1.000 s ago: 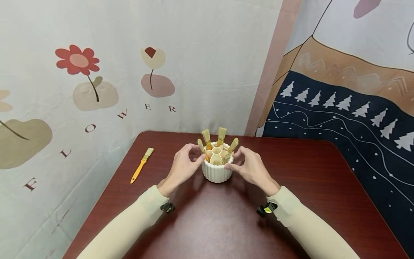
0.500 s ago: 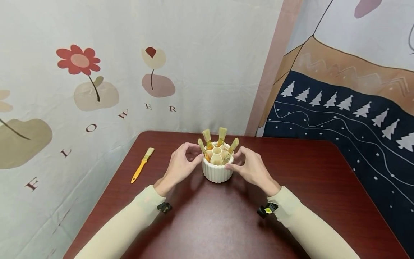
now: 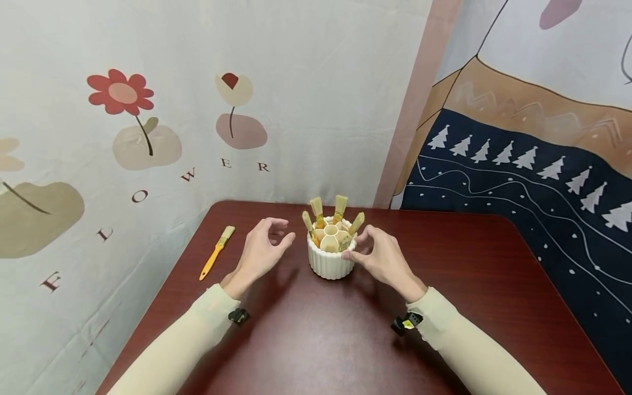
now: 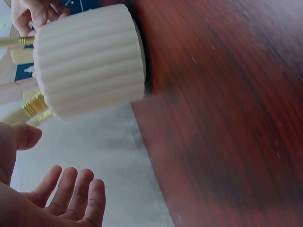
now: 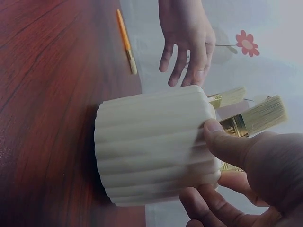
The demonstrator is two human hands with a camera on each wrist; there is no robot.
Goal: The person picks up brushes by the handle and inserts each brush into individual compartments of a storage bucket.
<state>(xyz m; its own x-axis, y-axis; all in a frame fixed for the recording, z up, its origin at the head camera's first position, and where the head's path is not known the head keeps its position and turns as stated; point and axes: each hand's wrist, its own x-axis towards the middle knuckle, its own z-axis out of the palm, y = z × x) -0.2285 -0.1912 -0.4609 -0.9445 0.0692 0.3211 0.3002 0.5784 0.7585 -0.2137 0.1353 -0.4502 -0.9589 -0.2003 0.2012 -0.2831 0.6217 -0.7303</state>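
A white ribbed brush holder [image 3: 332, 265] with a flower-shaped divided insert [image 3: 330, 231] stands upright on the table. Several brushes [image 3: 340, 206] lean in its compartments, bristles up. My right hand [image 3: 387, 258] holds the holder's right rim, thumb at the near side and fingers farther round, as the right wrist view also shows against the ribbed wall [image 5: 151, 146]. To the left, my left hand [image 3: 259, 249] is off the holder, fingers loosely bent and thumb apart. Nothing lies between its fingers in the left wrist view, where the fingertips [image 4: 94, 189] point away from the holder.
A loose paintbrush [image 3: 217, 253] with a yellow handle lies on the dark red tabletop [image 3: 340, 351], left of my left hand. Behind the table hang a pale flower-printed cloth [image 3: 316, 99] and a dark blue tree-printed one [image 3: 494, 181].
My left hand has come away from the holder's left side and moved left, toward the loose paintbrush. The right hand and the holder stay in place.
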